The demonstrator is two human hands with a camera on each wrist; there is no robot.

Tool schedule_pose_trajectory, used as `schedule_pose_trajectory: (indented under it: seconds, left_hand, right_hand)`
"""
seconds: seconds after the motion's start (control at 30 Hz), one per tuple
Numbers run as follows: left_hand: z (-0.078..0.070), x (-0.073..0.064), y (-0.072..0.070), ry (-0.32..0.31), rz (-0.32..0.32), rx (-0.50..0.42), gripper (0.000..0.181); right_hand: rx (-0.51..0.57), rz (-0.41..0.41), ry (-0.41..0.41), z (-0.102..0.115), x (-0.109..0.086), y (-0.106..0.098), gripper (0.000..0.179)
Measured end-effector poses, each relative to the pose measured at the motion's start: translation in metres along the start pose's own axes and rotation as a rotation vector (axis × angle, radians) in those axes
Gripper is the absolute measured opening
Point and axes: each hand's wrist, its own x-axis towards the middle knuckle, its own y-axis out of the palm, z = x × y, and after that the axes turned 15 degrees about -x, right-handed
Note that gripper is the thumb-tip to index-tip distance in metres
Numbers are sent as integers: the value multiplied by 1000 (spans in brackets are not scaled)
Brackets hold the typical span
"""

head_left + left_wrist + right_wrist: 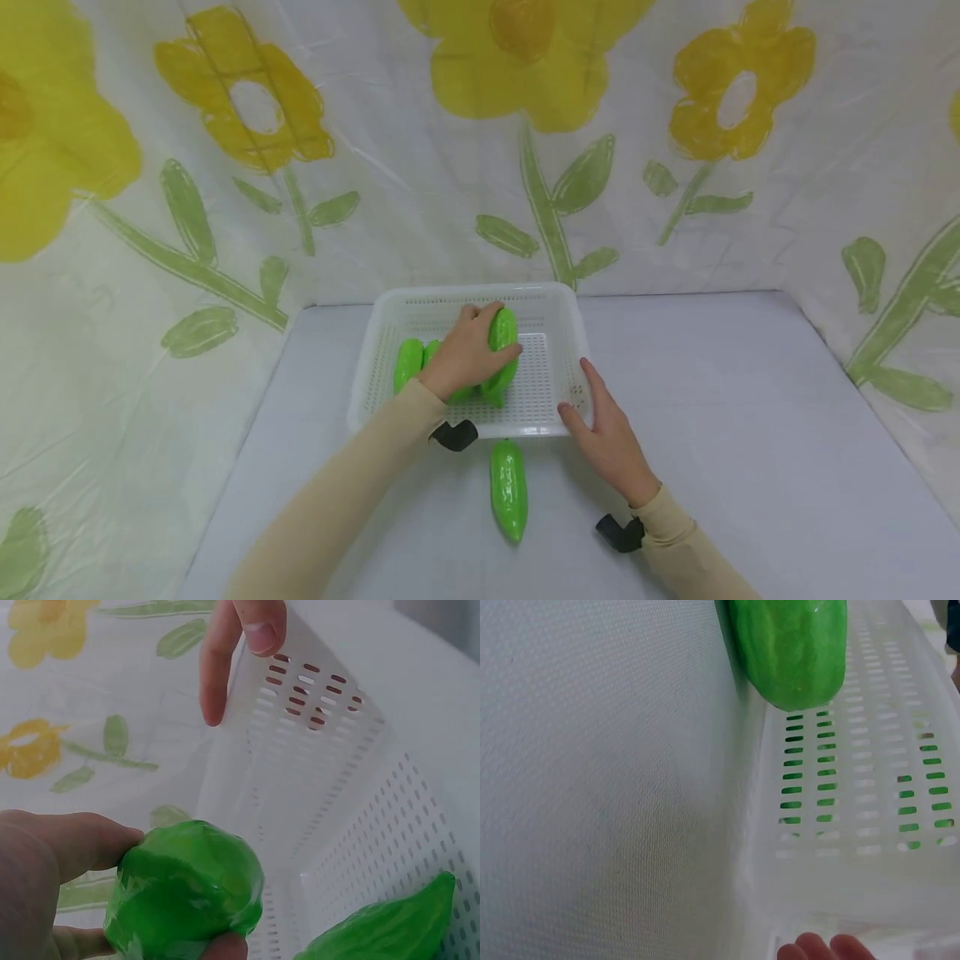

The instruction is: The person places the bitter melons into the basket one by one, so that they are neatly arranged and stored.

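My left hand (468, 350) grips a glossy green cucumber-like vegetable (504, 332) above the floor of a white perforated basket (468, 292). In the left wrist view, the fingers and thumb lie round this vegetable (184, 889). Another green vegetable (493, 395) shows just below it, and more of them (408, 363) lie in the basket's left half, partly hidden by the left hand. My right hand (611, 437) holds the basket's front right corner, thumb on the front rim and fingers along the right side. In the right wrist view only fingertips (821, 949) show.
One green vegetable (509, 490) lies on the pale table (712, 433) just in front of the basket, its pointed end towards me. A white curtain (420, 208) painted with yellow flowers hangs behind the table and along its sides.
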Motion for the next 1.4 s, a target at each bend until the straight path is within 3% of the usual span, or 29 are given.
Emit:
schedule_pose_trajectory:
  seconds: [0.27, 0.57, 0.77, 1.07, 1.4]
  left_hand:
    - [2, 18, 12, 12, 44, 17, 80]
    - [1, 23, 16, -7, 55, 33, 79]
    - [2, 29, 26, -26, 103, 74, 80]
    - [7, 44, 37, -127, 183, 93, 83]
    - [7, 56, 44, -92, 207, 312, 88]
  right_hand:
    - [-1, -5, -3, -1, 1, 1, 79]
    - [-12, -5, -3, -1, 1, 2, 79]
    - [-20, -7, -2, -1, 1, 1, 78]
    - [-16, -4, 0, -3, 0, 3, 78]
    - [-5, -2, 4, -2, 1, 1, 78]
